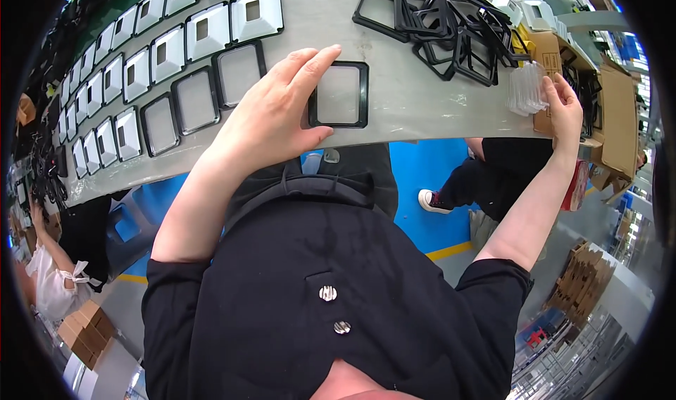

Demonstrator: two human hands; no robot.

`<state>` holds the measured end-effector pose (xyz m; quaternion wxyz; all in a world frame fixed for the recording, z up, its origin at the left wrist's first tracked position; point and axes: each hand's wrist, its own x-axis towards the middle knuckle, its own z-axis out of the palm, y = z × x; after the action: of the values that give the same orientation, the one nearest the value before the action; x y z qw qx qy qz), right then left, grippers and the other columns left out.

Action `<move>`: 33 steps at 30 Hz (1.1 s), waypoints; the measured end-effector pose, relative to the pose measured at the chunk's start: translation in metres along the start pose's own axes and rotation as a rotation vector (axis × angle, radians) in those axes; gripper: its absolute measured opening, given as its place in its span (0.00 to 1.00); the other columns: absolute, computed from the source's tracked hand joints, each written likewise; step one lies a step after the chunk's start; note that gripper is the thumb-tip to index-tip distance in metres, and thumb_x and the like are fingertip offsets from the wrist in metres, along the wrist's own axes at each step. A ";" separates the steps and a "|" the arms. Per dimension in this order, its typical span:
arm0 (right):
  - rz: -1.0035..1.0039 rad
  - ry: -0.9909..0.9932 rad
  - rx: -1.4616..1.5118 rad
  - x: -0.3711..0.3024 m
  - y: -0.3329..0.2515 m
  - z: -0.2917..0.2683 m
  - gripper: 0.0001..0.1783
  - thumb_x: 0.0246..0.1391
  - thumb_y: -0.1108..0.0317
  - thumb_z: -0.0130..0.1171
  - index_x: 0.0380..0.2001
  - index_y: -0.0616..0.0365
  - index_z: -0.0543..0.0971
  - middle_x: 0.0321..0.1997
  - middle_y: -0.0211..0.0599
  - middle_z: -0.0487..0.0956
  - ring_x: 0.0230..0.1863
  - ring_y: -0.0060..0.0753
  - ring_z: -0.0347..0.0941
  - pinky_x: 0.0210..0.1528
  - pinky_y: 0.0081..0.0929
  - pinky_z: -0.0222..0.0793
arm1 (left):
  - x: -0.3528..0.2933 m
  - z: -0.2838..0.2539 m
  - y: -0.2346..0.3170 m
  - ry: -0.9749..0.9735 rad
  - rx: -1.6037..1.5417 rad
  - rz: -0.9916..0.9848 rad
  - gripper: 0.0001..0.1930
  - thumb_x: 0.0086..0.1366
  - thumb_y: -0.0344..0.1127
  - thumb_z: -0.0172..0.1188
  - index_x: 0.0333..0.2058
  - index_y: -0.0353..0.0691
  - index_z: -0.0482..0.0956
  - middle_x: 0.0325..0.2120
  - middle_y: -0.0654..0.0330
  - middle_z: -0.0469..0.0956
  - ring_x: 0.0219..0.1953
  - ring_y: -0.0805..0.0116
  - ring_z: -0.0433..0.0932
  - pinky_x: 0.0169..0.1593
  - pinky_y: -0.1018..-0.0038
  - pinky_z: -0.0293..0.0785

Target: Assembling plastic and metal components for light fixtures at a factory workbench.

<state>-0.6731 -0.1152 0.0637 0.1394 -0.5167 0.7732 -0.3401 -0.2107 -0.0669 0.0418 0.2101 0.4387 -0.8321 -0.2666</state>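
My left hand (283,108) rests over the left side of a black rectangular frame (362,94) lying flat near the table's front edge. Its fingers stretch forward and the thumb stands apart, near the frame's lower edge. Far to the right, my right hand (565,111) is at a row of thin clear plastic panels (524,90), its fingertips pinching at their right edge. How many panels the fingers have is hidden. Left of my left hand lie more black frames (195,101), which look fitted with clear panes.
Rows of white, sloped housings with black rims (256,14) cover the left of the table (422,111). Loose black frames (426,20) are heaped at the back right. Cardboard boxes (616,118) stand beyond my right hand. Other people sit at left and across the right.
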 end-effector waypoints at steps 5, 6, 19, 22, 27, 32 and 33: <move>0.036 -0.097 -0.088 -0.014 -0.006 0.003 0.27 0.51 0.61 0.68 0.52 0.63 0.76 0.45 0.37 0.81 0.43 0.20 0.76 0.49 0.19 0.69 | -0.007 0.000 -0.003 0.085 -0.022 0.022 0.46 0.45 0.31 0.69 0.63 0.43 0.56 0.56 0.49 0.63 0.59 0.49 0.64 0.61 0.63 0.64; 0.021 -0.080 -0.048 -0.015 -0.006 0.004 0.27 0.50 0.61 0.68 0.51 0.63 0.77 0.45 0.37 0.81 0.44 0.20 0.76 0.49 0.19 0.70 | -0.008 0.000 -0.003 0.101 -0.041 0.029 0.46 0.45 0.31 0.69 0.63 0.43 0.56 0.57 0.49 0.63 0.60 0.49 0.63 0.62 0.62 0.63; -0.359 -0.023 0.414 -0.119 -0.120 0.080 0.09 0.62 0.70 0.53 0.39 0.60 0.81 0.39 0.35 0.81 0.43 0.24 0.75 0.46 0.22 0.69 | -0.009 0.019 -0.010 0.157 0.088 0.011 0.52 0.40 0.33 0.74 0.64 0.41 0.54 0.53 0.53 0.68 0.58 0.51 0.64 0.60 0.62 0.63; -0.046 -0.389 0.717 -0.160 -0.149 0.131 0.07 0.55 0.73 0.61 0.37 0.63 0.80 0.30 0.26 0.78 0.29 0.11 0.71 0.30 0.11 0.66 | -0.007 0.020 -0.007 0.237 0.009 0.046 0.56 0.37 0.33 0.76 0.65 0.40 0.53 0.48 0.52 0.70 0.53 0.53 0.69 0.56 0.64 0.67; -0.441 -0.106 0.311 -0.181 -0.158 0.171 0.14 0.41 0.74 0.65 0.34 0.59 0.75 0.27 0.32 0.71 0.26 0.24 0.68 0.28 0.23 0.66 | -0.006 0.024 -0.010 0.321 -0.134 0.017 0.57 0.35 0.32 0.77 0.64 0.38 0.52 0.47 0.51 0.69 0.48 0.56 0.72 0.52 0.67 0.71; -0.209 -0.434 0.363 -0.168 -0.151 0.169 0.34 0.44 0.70 0.69 0.54 0.57 0.65 0.42 0.33 0.70 0.32 0.15 0.64 0.32 0.14 0.64 | -0.011 0.022 -0.012 0.300 -0.068 0.068 0.57 0.34 0.31 0.77 0.64 0.36 0.52 0.47 0.50 0.69 0.49 0.56 0.72 0.52 0.66 0.71; -0.135 -0.498 0.399 -0.164 -0.161 0.163 0.36 0.45 0.70 0.69 0.57 0.57 0.63 0.42 0.33 0.70 0.32 0.15 0.65 0.33 0.13 0.65 | -0.011 0.020 -0.012 0.294 -0.072 0.094 0.57 0.34 0.31 0.77 0.64 0.36 0.51 0.47 0.50 0.69 0.49 0.56 0.72 0.52 0.66 0.71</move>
<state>-0.3969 -0.0689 0.0303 0.4000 -0.5967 0.5974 -0.3565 -0.2093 -0.0579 0.0177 0.3573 0.4258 -0.8018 -0.2192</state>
